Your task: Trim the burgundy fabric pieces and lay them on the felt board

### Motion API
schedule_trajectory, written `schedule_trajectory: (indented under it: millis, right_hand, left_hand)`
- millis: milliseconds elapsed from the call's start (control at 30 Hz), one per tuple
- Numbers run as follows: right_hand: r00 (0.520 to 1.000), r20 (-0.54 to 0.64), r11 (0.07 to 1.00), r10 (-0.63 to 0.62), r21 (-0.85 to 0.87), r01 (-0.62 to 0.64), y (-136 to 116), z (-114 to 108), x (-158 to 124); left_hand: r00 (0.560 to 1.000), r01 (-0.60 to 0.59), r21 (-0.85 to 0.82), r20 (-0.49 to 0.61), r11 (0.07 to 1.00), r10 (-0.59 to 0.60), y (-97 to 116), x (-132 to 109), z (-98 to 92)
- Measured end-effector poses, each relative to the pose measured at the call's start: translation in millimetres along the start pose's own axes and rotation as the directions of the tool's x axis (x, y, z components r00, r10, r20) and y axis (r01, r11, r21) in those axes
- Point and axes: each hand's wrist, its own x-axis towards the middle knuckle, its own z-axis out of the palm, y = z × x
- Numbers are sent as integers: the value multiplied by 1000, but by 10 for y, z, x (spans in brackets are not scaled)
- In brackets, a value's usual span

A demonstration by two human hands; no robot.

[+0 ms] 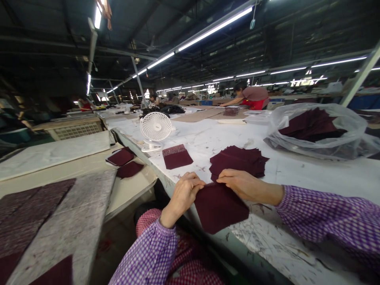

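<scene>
A dark maroon fabric piece point(221, 208) with a pointed lower end hangs partly over the near edge of the white table. My left hand point(185, 192) pinches its upper left corner between thumb and fingers. At the upper right corner, my right hand point(237, 183) grips the same piece. Just beyond my hands lies a loose pile of maroon fabric pieces point(239, 160). To the left of that pile, a single maroon piece with a speckled band point(178, 156) rests flat on the table.
A small white fan point(156, 128) stands near the table's left edge. At the right, a clear plastic bag point(314, 148) holds more maroon pieces. Left of me, a lower surface point(86, 168) carries maroon pieces and speckled fabric point(32, 209). Farther back, a person in red point(255, 99) leans over the table.
</scene>
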Motion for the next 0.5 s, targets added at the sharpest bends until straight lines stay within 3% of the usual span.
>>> schedule_trajectory:
  millis: [167, 300, 500]
  right_hand:
    - [996, 72, 998, -45, -37, 48, -23, -68, 18]
    - [983, 177, 977, -37, -198, 73, -103, -112, 74]
    - [939, 336, 931, 73, -361, 57, -288, -225, 229]
  left_hand:
    - [992, -125, 179, 12, 976, 125, 19, -105, -40]
    - [985, -171, 286, 17, 943, 173, 29, -115, -28]
    - [994, -105, 112, -27, 988, 108, -43, -132, -102]
